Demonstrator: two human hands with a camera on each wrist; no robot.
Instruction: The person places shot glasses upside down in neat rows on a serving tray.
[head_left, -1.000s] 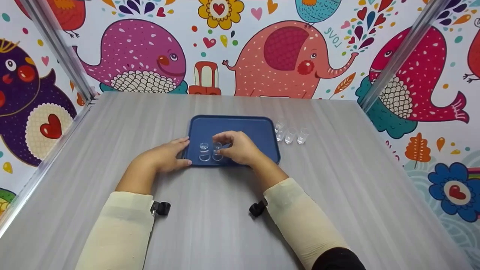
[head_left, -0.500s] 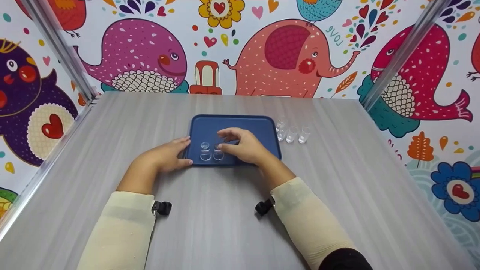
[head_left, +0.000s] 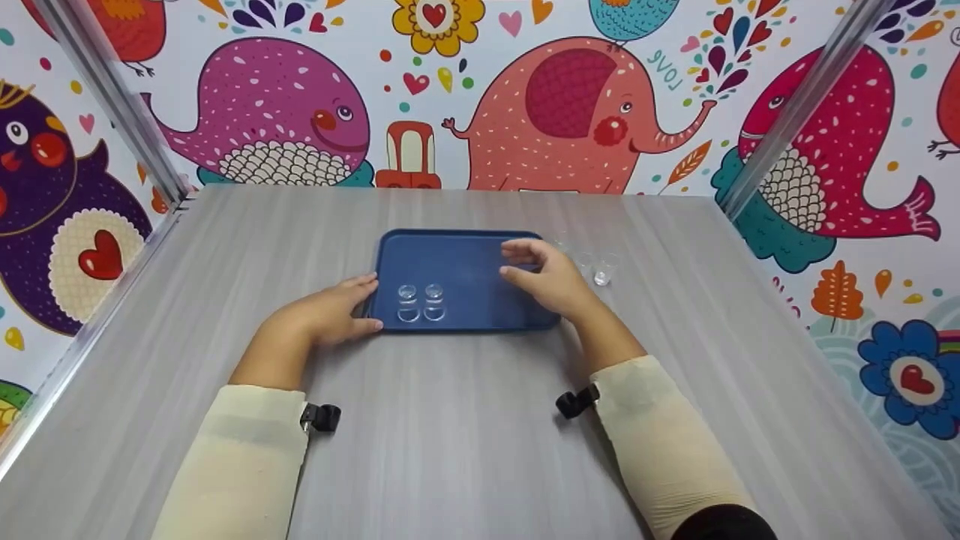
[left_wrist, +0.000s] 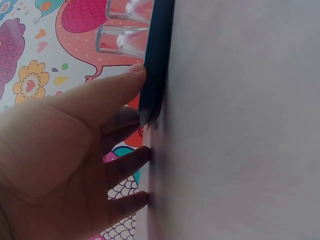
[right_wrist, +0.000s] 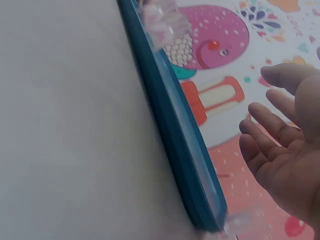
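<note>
At Mid-Frame: Tray Braced, Right Hand Free

Cream sleeves (head_left: 244, 457) enter from the lower edge, each with a black wrist camera (head_left: 324, 418) at the cuff. Left of centre, the left hand (head_left: 330, 311) spans the near-left corner of a blue serving tray (head_left: 461, 259), fingers spread, thumb against the rim, presumably to steady it. Over the tray's right end hangs the right hand (head_left: 555, 281), thumb and fingers parted, gripping nothing. At the tray's near left, one clear shot glass (head_left: 407, 304) stands just beside a second shot glass (head_left: 434, 304), both seemingly mouth-down, a stable footing. Right of the tray, an upright shot glass (head_left: 602, 271) occupies the wood-grain table (head_left: 435, 450); fainter neighbours, partly hidden, defy counting. Beyond rises an animal-print wall (head_left: 577, 161).
</note>
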